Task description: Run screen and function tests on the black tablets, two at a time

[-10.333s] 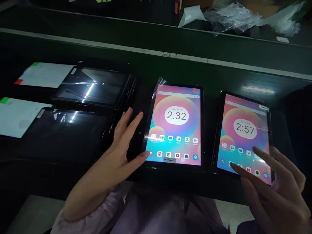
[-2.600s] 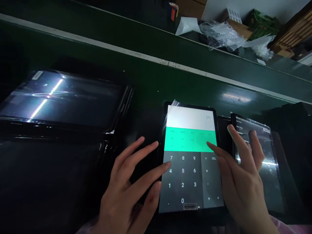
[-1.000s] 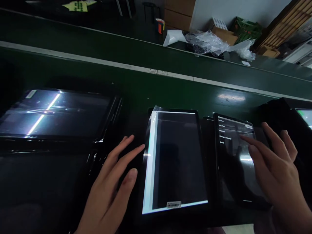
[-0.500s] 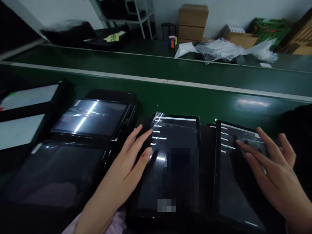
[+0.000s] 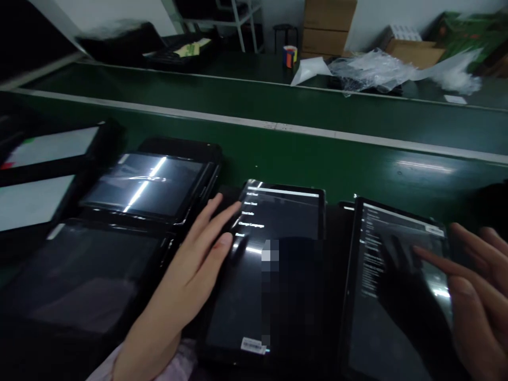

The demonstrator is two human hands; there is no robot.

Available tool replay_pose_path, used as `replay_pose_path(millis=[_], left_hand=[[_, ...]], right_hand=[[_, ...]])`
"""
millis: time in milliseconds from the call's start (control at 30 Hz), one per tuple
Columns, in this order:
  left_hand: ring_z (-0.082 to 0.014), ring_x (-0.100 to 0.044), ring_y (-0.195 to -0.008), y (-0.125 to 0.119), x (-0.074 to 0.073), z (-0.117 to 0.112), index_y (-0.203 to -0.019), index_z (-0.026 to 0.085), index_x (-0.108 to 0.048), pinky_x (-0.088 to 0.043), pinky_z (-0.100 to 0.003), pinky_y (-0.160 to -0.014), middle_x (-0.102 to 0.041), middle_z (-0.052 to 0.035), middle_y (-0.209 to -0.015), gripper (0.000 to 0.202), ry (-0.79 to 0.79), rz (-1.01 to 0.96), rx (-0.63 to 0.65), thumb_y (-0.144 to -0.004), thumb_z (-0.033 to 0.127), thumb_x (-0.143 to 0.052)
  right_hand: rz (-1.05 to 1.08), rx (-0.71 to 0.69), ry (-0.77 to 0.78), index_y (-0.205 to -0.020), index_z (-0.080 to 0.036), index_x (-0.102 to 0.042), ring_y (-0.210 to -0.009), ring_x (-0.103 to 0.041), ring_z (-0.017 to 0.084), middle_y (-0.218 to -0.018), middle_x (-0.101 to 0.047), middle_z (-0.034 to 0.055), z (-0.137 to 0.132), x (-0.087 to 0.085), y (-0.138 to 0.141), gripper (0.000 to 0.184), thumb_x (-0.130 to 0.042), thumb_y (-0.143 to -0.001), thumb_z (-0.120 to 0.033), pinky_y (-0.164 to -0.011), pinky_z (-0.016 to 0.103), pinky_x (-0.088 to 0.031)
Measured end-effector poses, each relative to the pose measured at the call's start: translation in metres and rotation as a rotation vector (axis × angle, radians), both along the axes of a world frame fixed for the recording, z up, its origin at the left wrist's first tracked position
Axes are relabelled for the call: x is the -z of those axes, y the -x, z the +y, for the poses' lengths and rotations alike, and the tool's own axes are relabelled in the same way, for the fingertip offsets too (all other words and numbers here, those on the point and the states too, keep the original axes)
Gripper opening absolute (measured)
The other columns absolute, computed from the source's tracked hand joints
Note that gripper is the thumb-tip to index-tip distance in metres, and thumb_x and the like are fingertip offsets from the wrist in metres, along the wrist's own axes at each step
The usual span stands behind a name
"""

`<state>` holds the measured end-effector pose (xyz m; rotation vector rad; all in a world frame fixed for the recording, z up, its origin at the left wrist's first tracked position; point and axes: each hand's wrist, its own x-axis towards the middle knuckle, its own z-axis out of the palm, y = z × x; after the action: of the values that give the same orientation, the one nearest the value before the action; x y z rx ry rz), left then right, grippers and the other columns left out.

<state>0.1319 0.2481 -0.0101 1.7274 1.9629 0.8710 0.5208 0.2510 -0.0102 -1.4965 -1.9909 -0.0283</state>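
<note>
Two tablets lie side by side in front of me, both with dark screens and a short white text menu at the top. My left hand [image 5: 194,264] rests flat with fingers stretched out along the left edge of the middle tablet [image 5: 278,222]; it holds nothing. My right hand [image 5: 474,286] hovers over the right edge of the right tablet [image 5: 381,296], fingers spread, the index fingertip pointing at the screen. A small barcode sticker sits at the middle tablet's lower edge.
Stacks of dark tablets [image 5: 146,185] and white-screened ones [image 5: 37,201] fill the bench at my left. Behind runs a green conveyor belt [image 5: 317,114] with a pale rail. Crumpled plastic wrap [image 5: 369,69], cardboard boxes [image 5: 327,26] and a small coloured cup lie beyond it.
The middle tablet went from a calculator to a dark text menu. My right hand slid rightwards toward the right tablet's edge, and that screen shows a longer list. My view tilted up.
</note>
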Motion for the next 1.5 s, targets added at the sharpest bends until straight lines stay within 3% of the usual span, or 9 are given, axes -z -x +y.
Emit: replay_pose_path(millis=[200, 400, 500, 633, 767, 933, 1033, 1267, 1500], left_hand=[[-0.0312, -0.045, -0.163, 0.004, 0.011, 0.000, -0.150, 0.056, -0.064, -0.039, -0.056, -0.136, -0.051, 0.0137, -0.173, 0.041, -0.053, -0.005, -0.032, -0.111, 0.059, -0.051], [-0.0279, -0.045, -0.163, -0.004, 0.003, -0.002, -0.147, 0.053, -0.065, -0.031, -0.049, -0.141, -0.050, 0.0274, -0.170, 0.038, -0.030, -0.046, -0.079, -0.115, 0.050, -0.045], [-0.0264, -0.041, -0.165, -0.008, -0.001, -0.003, -0.141, 0.056, -0.068, -0.030, -0.053, -0.141, -0.049, 0.0321, -0.168, 0.038, -0.041, -0.044, -0.062, -0.116, 0.045, -0.041], [-0.0296, -0.040, -0.166, -0.007, -0.002, -0.002, -0.131, 0.060, -0.075, -0.033, -0.063, -0.141, -0.056, 0.0253, -0.164, 0.037, -0.118, -0.016, -0.069, -0.113, 0.043, -0.048], [-0.0320, -0.040, -0.166, 0.003, 0.010, -0.001, -0.130, 0.062, -0.076, -0.025, -0.073, -0.140, -0.057, 0.0227, -0.164, 0.035, -0.152, 0.002, -0.052, -0.113, 0.046, -0.049], [-0.0407, -0.027, -0.171, 0.006, 0.018, -0.002, -0.140, 0.061, -0.070, -0.024, -0.085, -0.133, -0.047, 0.0193, -0.173, 0.037, -0.175, 0.088, 0.083, -0.111, 0.045, -0.054], [-0.0432, -0.019, -0.172, -0.004, 0.009, -0.004, -0.139, 0.059, -0.072, -0.022, -0.087, -0.132, -0.041, 0.0191, -0.177, 0.036, -0.164, 0.080, 0.173, -0.112, 0.044, -0.053], [-0.0339, -0.020, -0.173, -0.005, 0.003, -0.001, -0.146, 0.068, -0.062, -0.010, -0.074, -0.141, -0.041, 0.0262, -0.175, 0.040, -0.147, 0.008, 0.054, -0.114, 0.050, -0.046], [-0.0319, -0.031, -0.170, 0.008, 0.010, 0.009, -0.152, 0.047, -0.065, -0.028, -0.064, -0.139, -0.047, 0.0066, -0.176, 0.048, -0.055, -0.003, 0.034, -0.112, 0.065, -0.046]], right_hand=[[-0.074, -0.254, 0.040, -0.131, -0.037, -0.077, -0.168, -0.031, 0.034, -0.175, -0.044, -0.0095, 0.000, -0.010, 0.013, 0.034, -0.054, -0.109, -0.026, -0.135, 0.058, -0.038], [-0.186, -0.433, 0.113, -0.127, -0.029, -0.081, -0.174, -0.007, 0.030, -0.185, -0.018, -0.0121, 0.002, -0.011, 0.019, 0.037, -0.047, -0.114, -0.037, -0.141, 0.046, -0.025], [-0.181, -0.412, 0.096, -0.122, -0.028, -0.082, -0.173, -0.009, 0.033, -0.181, -0.033, -0.0088, 0.002, -0.011, 0.020, 0.033, -0.051, -0.113, -0.032, -0.139, 0.049, -0.031], [0.020, -0.197, -0.048, -0.105, -0.032, -0.083, -0.163, -0.039, 0.034, -0.149, -0.070, -0.0050, -0.003, -0.011, 0.020, 0.032, -0.056, -0.106, -0.015, -0.130, 0.054, -0.043], [0.197, 0.023, -0.030, -0.105, -0.042, -0.082, -0.154, -0.053, 0.034, -0.138, -0.074, -0.0080, -0.008, -0.013, 0.024, 0.047, -0.048, -0.106, -0.010, -0.122, 0.067, -0.047], [0.133, -0.065, -0.130, -0.107, -0.039, -0.082, -0.148, -0.059, 0.034, -0.139, -0.074, -0.0066, -0.004, -0.009, 0.020, 0.041, -0.049, -0.108, -0.014, -0.113, 0.063, -0.054], [0.093, -0.021, -0.087, -0.110, -0.038, -0.081, -0.151, -0.055, 0.036, -0.143, -0.072, -0.0035, -0.002, -0.007, 0.016, 0.038, -0.049, -0.109, -0.018, -0.117, 0.063, -0.051], [-0.117, 0.019, -0.065, -0.130, -0.030, -0.076, -0.164, -0.032, 0.048, -0.169, -0.050, 0.0073, 0.009, 0.000, 0.010, 0.031, -0.051, -0.111, -0.027, -0.125, 0.074, -0.038], [-0.156, -0.008, -0.029, -0.136, -0.028, -0.073, -0.167, -0.023, 0.051, -0.178, -0.039, 0.0076, 0.015, 0.010, 0.006, 0.034, -0.049, -0.113, -0.035, -0.128, 0.084, -0.023]])
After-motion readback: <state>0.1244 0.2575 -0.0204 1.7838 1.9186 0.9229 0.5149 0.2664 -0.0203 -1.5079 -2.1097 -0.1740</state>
